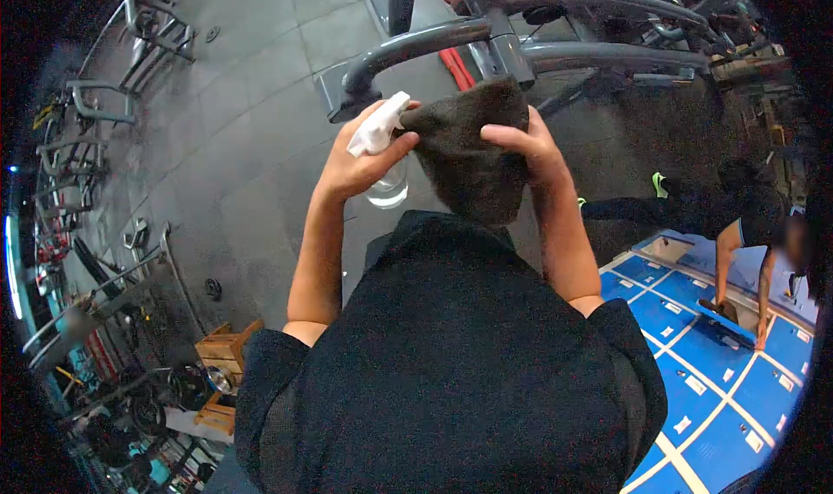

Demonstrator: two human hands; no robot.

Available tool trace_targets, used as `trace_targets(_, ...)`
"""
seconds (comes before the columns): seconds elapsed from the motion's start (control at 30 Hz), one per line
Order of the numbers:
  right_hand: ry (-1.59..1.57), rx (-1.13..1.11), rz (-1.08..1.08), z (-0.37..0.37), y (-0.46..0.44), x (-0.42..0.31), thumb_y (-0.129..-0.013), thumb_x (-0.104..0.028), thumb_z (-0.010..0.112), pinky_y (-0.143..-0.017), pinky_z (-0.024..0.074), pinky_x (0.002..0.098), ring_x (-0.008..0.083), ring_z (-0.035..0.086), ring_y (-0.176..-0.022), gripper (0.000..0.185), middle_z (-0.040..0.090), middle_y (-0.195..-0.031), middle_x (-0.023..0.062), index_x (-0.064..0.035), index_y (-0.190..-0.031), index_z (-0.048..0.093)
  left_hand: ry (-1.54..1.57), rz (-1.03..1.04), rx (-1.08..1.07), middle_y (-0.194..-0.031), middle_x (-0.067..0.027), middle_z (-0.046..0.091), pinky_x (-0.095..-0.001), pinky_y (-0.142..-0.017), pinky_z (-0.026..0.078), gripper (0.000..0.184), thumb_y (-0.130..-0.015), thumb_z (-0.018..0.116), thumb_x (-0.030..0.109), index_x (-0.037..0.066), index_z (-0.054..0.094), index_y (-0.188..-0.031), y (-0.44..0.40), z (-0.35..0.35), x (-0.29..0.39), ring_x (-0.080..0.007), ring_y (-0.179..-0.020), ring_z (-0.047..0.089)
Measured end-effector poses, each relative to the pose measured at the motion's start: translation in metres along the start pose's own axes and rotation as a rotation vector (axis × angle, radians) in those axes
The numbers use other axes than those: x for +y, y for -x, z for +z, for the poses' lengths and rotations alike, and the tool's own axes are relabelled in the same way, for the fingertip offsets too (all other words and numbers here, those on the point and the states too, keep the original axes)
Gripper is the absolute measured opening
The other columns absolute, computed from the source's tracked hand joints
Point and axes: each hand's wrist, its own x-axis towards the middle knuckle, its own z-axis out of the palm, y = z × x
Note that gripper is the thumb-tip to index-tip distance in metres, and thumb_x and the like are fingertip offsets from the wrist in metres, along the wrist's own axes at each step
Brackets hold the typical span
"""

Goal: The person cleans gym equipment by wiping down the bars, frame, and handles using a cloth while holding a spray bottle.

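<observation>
My left hand [360, 160] is wrapped round a clear spray bottle [388, 194] with a white trigger head [380, 126]. Its fingertips also meet the near edge of a dark cloth [473, 155]. On the other side my right hand [531, 151] grips that cloth, thumb on top and the other fingers hidden behind it. The cloth hangs folded between both hands, just in front of my chest. Beyond my hands stands a gym machine with thick grey tubes [416, 47], and a red part [455, 69] shows just past the cloth.
Dark tiled floor [234, 138] spreads to the left. Weight racks [87, 155] line the left side, with a wooden box [227, 346] nearer me. At the right, another person [746, 225] reaches toward blue lockers [694, 364] and has an open door there.
</observation>
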Motion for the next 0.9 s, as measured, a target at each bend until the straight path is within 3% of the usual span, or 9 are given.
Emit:
trace_targets(0.2,0.438,0.188,-0.316,-0.048,-0.004,-0.016,-0.078,-0.015,0.089,-0.096,0.0478,0.0295,0.0141,0.061,-0.105,0.057,0.065,-0.110,0.0040,-0.0008,-0.125,0.059,-0.089,-0.002,0.133,-0.093,-0.0032,0.070,-0.0272,-0.074,0.052,0.033,-0.089,0.081,0.014,0.003,0.069,-0.118,-0.009,-0.004,-0.003,-0.0093,-0.083,0.063)
trace_targets(0.47,0.719,0.225,-0.440,-0.079,-0.008,-0.024,-0.078,-0.008,0.084,-0.093,0.0489,0.0323,0.0159,0.062,-0.105,0.056,0.064,-0.108,0.0055,-0.0059,-0.127,0.056,-0.206,0.109,0.297,-0.088,-0.0056,0.068,-0.0279,-0.070,0.051,0.027,-0.088,0.079,0.011,0.003,0.069,-0.111,-0.014,0.018,-0.005,-0.0110,-0.077,0.063)
trace_targets(0.57,1.022,0.496,-0.374,-0.072,-0.010,-0.035,-0.072,-0.004,0.082,-0.092,0.0510,0.0352,0.0243,0.065,-0.105,0.055,0.065,-0.110,0.0104,-0.0065,-0.123,0.061,-0.383,0.216,0.354,-0.087,-0.0123,0.067,-0.0320,-0.068,0.052,0.021,-0.086,0.077,0.008,0.002,0.067,-0.105,-0.014,0.031,0.011,-0.0227,-0.074,0.068)
trace_targets(0.63,1.379,0.447,-0.587,-0.076,-0.016,-0.041,-0.064,-0.002,0.081,-0.091,0.0511,0.0388,0.0332,0.065,-0.102,0.053,0.065,-0.111,0.0130,-0.0074,-0.115,0.068,-0.457,0.277,0.442,-0.086,-0.0166,0.066,-0.0369,-0.069,0.054,0.019,-0.086,0.076,0.008,0.001,0.066,-0.100,-0.016,0.038,0.015,-0.0358,-0.074,0.067)
trace_targets(0.67,1.404,0.545,-0.709,-0.072,-0.015,-0.042,-0.060,-0.002,0.080,-0.090,0.0505,0.0419,0.0358,0.063,-0.098,0.043,0.065,-0.108,0.0123,-0.0038,-0.101,0.068,-0.460,0.276,0.451,-0.086,-0.0166,0.066,-0.0369,-0.069,0.054,0.019,-0.086,0.076,0.008,0.001,0.066,-0.100,-0.017,0.040,0.013,-0.0358,-0.074,0.067)
trace_targets(0.73,1.402,0.534,-0.828,-0.051,-0.014,-0.056,-0.061,-0.002,0.080,-0.090,0.0498,0.0423,0.0360,0.063,-0.098,0.040,0.065,-0.105,0.0124,-0.0031,-0.098,0.066,-0.688,0.372,0.576,-0.085,-0.0098,0.069,-0.0308,-0.071,0.052,0.024,-0.088,0.079,0.009,0.002,0.068,-0.108,-0.021,0.042,0.002,-0.0142,-0.077,0.065)
trace_targets(0.8,1.292,0.432,-0.931,-0.033,-0.013,-0.054,-0.063,-0.002,0.080,-0.086,0.0507,0.0429,0.0371,0.065,-0.096,0.034,0.065,-0.097,0.0143,-0.0025,-0.091,0.060,-0.666,0.306,0.731,-0.087,-0.0096,0.069,-0.0320,-0.071,0.053,0.025,-0.088,0.080,0.011,0.002,0.068,-0.109,-0.026,0.046,-0.011,-0.0167,-0.077,0.066)
trace_targets(0.87,1.171,0.242,-0.864,-0.007,-0.003,-0.040,-0.065,-0.003,0.080,-0.066,0.0521,0.0437,0.0396,0.065,-0.074,0.033,0.060,-0.082,0.0162,-0.0042,-0.092,0.060,-0.425,0.196,0.971,-0.089,-0.0083,0.071,-0.0352,-0.072,0.055,0.026,-0.090,0.080,0.013,0.003,0.067,-0.110,-0.031,0.053,-0.006,-0.0216,-0.077,0.069)
trace_targets(0.9,1.185,0.096,-0.907,0.003,0.002,-0.036,-0.066,-0.011,0.082,-0.068,0.0532,0.0451,0.0382,0.065,-0.080,0.039,0.060,-0.087,0.0158,-0.0063,-0.096,0.057,-0.434,0.193,0.985,-0.089,-0.0083,0.071,-0.0352,-0.072,0.055,0.026,-0.090,0.080,0.013,0.003,0.067,-0.110,-0.031,0.050,-0.007,-0.0216,-0.077,0.069)
